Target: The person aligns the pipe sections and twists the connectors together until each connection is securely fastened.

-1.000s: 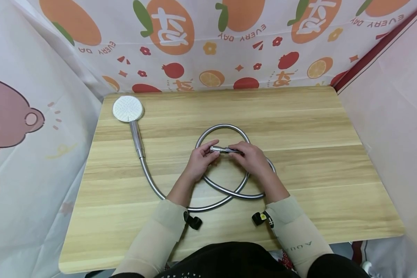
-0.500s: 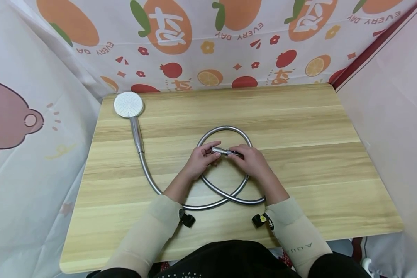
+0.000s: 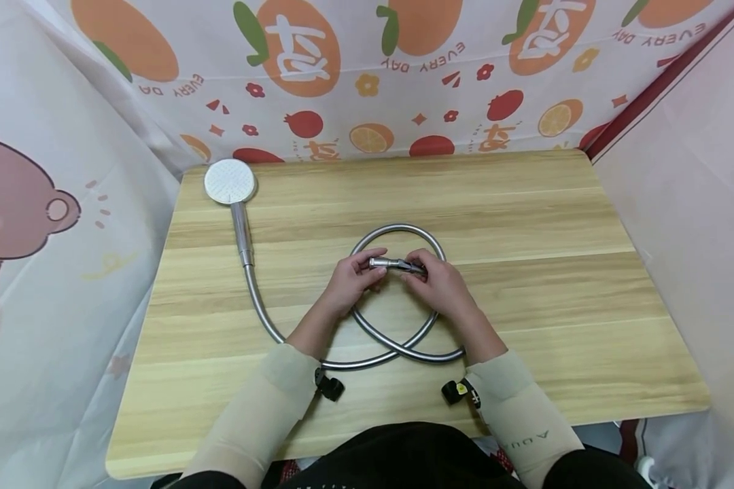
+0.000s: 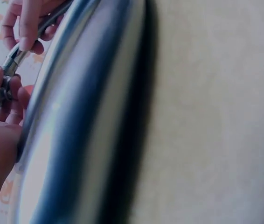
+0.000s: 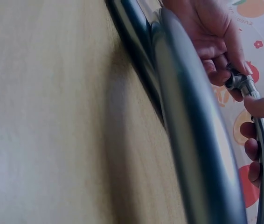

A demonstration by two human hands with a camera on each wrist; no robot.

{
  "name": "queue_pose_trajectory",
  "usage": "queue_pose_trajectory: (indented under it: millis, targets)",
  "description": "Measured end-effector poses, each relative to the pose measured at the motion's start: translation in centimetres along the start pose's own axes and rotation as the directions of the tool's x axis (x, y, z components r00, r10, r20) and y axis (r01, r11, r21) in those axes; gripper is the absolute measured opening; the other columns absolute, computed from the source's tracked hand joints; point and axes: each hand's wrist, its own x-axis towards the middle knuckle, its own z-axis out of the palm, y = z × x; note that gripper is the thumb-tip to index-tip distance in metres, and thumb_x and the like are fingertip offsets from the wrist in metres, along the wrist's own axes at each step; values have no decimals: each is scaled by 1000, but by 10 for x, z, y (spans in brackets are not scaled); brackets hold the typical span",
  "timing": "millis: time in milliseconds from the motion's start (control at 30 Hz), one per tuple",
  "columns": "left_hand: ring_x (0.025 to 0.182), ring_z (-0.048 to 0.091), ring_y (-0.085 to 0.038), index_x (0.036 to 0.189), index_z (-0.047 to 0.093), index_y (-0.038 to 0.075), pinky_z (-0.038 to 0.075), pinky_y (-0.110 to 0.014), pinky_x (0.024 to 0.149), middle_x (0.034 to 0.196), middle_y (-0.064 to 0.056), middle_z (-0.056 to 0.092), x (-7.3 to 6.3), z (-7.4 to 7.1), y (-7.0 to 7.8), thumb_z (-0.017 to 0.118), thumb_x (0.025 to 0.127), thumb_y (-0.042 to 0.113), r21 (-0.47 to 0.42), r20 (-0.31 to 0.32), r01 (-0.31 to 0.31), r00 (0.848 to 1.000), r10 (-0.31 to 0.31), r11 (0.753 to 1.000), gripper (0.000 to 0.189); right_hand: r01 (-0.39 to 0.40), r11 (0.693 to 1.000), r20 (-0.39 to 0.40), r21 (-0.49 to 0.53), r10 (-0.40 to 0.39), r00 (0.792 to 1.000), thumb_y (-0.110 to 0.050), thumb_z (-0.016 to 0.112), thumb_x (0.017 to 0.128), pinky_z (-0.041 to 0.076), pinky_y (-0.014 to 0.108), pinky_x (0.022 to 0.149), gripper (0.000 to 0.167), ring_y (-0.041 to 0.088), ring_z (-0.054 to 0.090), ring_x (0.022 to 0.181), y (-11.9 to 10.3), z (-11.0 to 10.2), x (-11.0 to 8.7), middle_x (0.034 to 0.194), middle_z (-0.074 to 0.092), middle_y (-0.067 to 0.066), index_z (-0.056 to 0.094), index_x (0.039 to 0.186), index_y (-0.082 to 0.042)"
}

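Left grip pinches the fitting, right grip the hose; a hard twist could swing the shower head off the far-left corner of the tabletop!

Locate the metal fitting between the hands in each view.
Head: the metal fitting is near centre, pinched by the left hand.
Left wrist: metal fitting near the left edge, upper half.
Right wrist: metal fitting toward the right, upper half.
Shared landmark: the fruit-print cloth.
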Motion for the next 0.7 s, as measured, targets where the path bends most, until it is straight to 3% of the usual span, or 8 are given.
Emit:
queue_pose_trajectory:
  millis: [233, 467, 700]
  targets:
    - [71, 60, -21, 132, 53, -7, 51, -25, 58, 91, -1, 67, -5, 1, 12, 64, 93, 1, 47, -53, -20, 998, 22, 999, 42, 57, 998, -62, 23, -55, 997, -18, 74, 89, 54, 42, 83, 22, 22, 67, 94, -4, 1, 3, 102, 72, 4, 67, 109, -13]
    - [67, 57, -12, 130, 45, -12, 44, -20, 55, 89, 5, 69, -13, 9, 17, 62, 92, -5, -118, -155, 22, 987, -40, 993, 43, 88, 995, -79, 39, -85, 993, -24, 70, 92, 55, 40, 89, 25, 23, 68, 101, -6, 2, 3, 108, 72, 6, 71, 114, -12]
    - [64, 53, -10, 129, 49, -14, 41, -19, 54, 87, 4, 70, -23, 13, 13, 63, 91, -5, -199, -189, 18, 980, -56, 980, 41, 95, 995, -204, 15, -90, 975, -24, 71, 92, 56, 41, 87, 26, 26, 69, 98, -4, 6, 2, 106, 72, 10, 72, 113, -9]
